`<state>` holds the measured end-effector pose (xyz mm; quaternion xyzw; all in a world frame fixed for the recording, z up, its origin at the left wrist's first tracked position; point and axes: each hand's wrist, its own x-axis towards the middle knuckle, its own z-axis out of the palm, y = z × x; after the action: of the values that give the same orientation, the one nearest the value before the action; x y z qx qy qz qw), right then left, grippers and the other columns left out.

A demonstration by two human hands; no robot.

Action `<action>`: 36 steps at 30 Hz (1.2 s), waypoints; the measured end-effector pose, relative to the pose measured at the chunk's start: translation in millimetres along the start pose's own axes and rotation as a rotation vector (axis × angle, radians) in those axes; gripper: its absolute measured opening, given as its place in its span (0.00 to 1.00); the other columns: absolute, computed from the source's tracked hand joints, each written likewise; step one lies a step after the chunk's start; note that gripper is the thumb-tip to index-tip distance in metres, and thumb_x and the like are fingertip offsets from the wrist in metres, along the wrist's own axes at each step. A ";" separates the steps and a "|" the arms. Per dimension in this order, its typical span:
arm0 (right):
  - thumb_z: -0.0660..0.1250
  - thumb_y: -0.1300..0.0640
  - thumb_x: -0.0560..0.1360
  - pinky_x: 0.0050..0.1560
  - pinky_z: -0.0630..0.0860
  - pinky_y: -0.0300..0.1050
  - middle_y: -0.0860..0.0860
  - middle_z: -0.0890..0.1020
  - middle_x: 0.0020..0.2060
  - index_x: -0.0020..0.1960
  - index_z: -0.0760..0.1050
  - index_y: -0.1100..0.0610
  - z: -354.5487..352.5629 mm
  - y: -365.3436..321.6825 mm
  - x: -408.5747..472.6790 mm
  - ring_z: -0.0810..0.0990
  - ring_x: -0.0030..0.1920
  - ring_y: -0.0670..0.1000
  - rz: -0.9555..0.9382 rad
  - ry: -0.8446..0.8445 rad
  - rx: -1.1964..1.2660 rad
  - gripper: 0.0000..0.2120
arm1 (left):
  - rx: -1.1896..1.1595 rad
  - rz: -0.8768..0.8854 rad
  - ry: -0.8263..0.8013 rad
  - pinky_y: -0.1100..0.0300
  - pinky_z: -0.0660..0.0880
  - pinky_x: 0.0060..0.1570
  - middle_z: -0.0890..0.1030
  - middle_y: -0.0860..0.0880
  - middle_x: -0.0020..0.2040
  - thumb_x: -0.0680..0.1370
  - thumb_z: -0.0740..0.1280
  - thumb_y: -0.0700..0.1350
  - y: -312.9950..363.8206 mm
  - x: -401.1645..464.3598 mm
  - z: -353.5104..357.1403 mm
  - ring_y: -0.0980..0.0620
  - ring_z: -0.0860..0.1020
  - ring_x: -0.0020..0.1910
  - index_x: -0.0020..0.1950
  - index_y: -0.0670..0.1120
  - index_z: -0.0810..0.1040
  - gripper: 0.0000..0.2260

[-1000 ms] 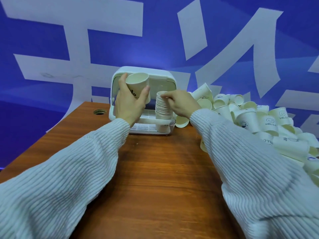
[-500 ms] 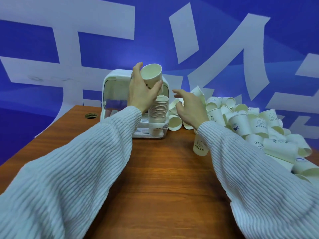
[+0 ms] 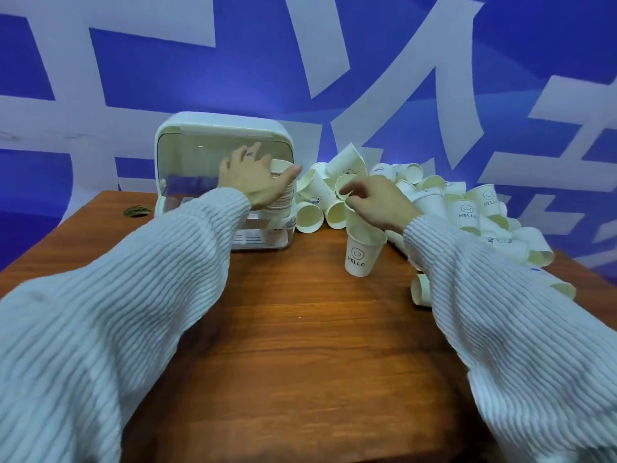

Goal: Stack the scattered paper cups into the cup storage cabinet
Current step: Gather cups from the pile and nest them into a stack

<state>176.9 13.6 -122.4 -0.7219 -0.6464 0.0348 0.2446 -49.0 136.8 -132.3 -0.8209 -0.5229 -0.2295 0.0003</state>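
Cups in a nested stack [image 3: 283,195] stand at the right end of the cup storage cabinet [image 3: 187,152], on its tray, with the clear lid raised behind them. Left hand [image 3: 253,178]: half a second earlier it held a single cup above the stack; now that cup is seated on top, and the hand rests over the top of the stack with fingers spread and nearly straight, thumb along the right side, apparently pressing the cup home rather than gripping it. One more cup is thus stored. Table [image 3: 283,329]: brown wood, with a round cable hole [image 3: 136,211] at the far left. Upright cup marked HELLO [image 3: 362,250]: stands alone on the table, just in front of the right hand. Right hand [image 3: 377,202]: earlier open and moving towards the pile, it has now reached the near edge of it, fingers curled; thumb and forefinger seem to pinch the rim of a lying cup [image 3: 345,187], though the grip is partly hidden. Pile of loose cups [image 3: 467,208]: many remain, so most of the task is judged still to do.
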 end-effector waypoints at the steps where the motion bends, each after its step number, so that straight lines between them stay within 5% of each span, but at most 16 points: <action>1: 0.64 0.47 0.78 0.61 0.78 0.52 0.45 0.85 0.55 0.59 0.82 0.46 -0.6 1.8 -4.5 0.81 0.58 0.48 0.012 -0.066 -0.033 0.13 | -0.049 0.013 0.059 0.40 0.54 0.76 0.61 0.45 0.82 0.78 0.45 0.74 2.6 -2.5 -0.3 0.43 0.56 0.81 0.77 0.48 0.70 0.40; 5: 0.65 0.31 0.74 0.57 0.79 0.51 0.44 0.84 0.53 0.54 0.82 0.45 1.9 8.6 -21.1 0.80 0.56 0.48 0.025 -0.194 -0.207 0.21 | -0.325 0.152 0.494 0.47 0.68 0.65 0.78 0.44 0.65 0.79 0.54 0.59 26.0 -32.3 4.5 0.42 0.72 0.65 0.66 0.45 0.78 0.25; 7: 0.68 0.31 0.72 0.57 0.79 0.50 0.43 0.83 0.52 0.53 0.81 0.44 3.1 11.2 -25.8 0.80 0.55 0.48 0.024 -0.204 -0.205 0.20 | -0.396 0.259 0.542 0.48 0.71 0.59 0.80 0.45 0.59 0.79 0.58 0.52 41.0 -47.7 10.4 0.43 0.74 0.59 0.64 0.44 0.79 0.20; 10: 0.74 0.40 0.72 0.55 0.79 0.50 0.42 0.82 0.48 0.55 0.78 0.44 2.1 13.2 -31.1 0.80 0.55 0.49 0.002 -0.214 -0.232 0.14 | -0.504 0.353 0.426 0.49 0.74 0.59 0.81 0.46 0.57 0.75 0.62 0.44 60.5 -69.3 24.7 0.45 0.74 0.59 0.65 0.43 0.77 0.19; 13: 0.74 0.52 0.73 0.55 0.81 0.52 0.41 0.81 0.44 0.50 0.78 0.43 3.9 17.1 -34.2 0.82 0.53 0.50 0.014 -0.110 -0.151 0.08 | -0.549 0.376 0.260 0.43 0.72 0.65 0.78 0.44 0.63 0.72 0.61 0.47 75.1 -82.4 43.0 0.43 0.73 0.65 0.73 0.44 0.72 0.28; 16: 0.77 0.59 0.70 0.53 0.83 0.57 0.47 0.84 0.41 0.43 0.79 0.47 -2.3 18.4 -39.0 0.85 0.47 0.53 0.052 0.060 0.213 0.09 | -0.582 0.309 -0.055 0.47 0.62 0.75 0.63 0.44 0.79 0.73 0.69 0.55 89.5 -89.8 51.6 0.44 0.61 0.78 0.84 0.50 0.49 0.44; 18: 0.77 0.62 0.71 0.54 0.83 0.58 0.53 0.85 0.40 0.43 0.81 0.52 -10.9 18.3 -46.2 0.85 0.45 0.55 0.039 0.031 0.373 0.08 | -0.701 0.268 -0.212 0.55 0.66 0.71 0.70 0.44 0.75 0.74 0.75 0.56 99.6 -91.8 56.0 0.48 0.69 0.74 0.84 0.53 0.37 0.53; 20: 0.75 0.59 0.74 0.56 0.81 0.56 0.56 0.86 0.43 0.46 0.82 0.55 -19.9 24.2 -50.8 0.85 0.46 0.52 0.021 0.034 0.403 0.02 | -0.759 0.231 -0.212 0.54 0.74 0.66 0.80 0.48 0.66 0.73 0.75 0.61 108.3 -90.2 62.9 0.51 0.79 0.64 0.83 0.52 0.37 0.55; 25: 0.63 0.51 0.79 0.63 0.76 0.53 0.46 0.84 0.60 0.65 0.79 0.48 -54.6 64.3 -44.0 0.80 0.61 0.50 0.176 0.320 -0.006 0.15 | -0.688 0.244 -0.144 0.57 0.70 0.65 0.71 0.47 0.76 0.72 0.75 0.58 123.9 -88.1 70.0 0.49 0.75 0.68 0.84 0.48 0.47 0.51; 29: 0.59 0.55 0.79 0.68 0.73 0.58 0.50 0.77 0.71 0.76 0.69 0.47 -70.9 91.7 -31.0 0.74 0.71 0.56 0.249 0.176 -0.229 0.25 | -0.687 0.298 -0.115 0.54 0.70 0.67 0.70 0.47 0.76 0.73 0.76 0.56 125.3 -89.0 72.5 0.48 0.73 0.71 0.84 0.48 0.48 0.50; 36: 0.63 0.50 0.79 0.69 0.70 0.59 0.55 0.76 0.70 0.81 0.62 0.46 -57.7 103.3 -21.6 0.69 0.73 0.59 0.105 -0.034 -0.594 0.30 | -0.674 0.273 -0.108 0.50 0.69 0.69 0.72 0.46 0.75 0.74 0.77 0.54 123.7 -90.9 79.9 0.47 0.73 0.70 0.84 0.47 0.49 0.49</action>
<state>289.2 -29.2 -118.6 -0.7935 -0.5942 -0.1313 0.0097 55.7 21.9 -208.4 -0.8482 -0.3028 -0.3431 -0.2669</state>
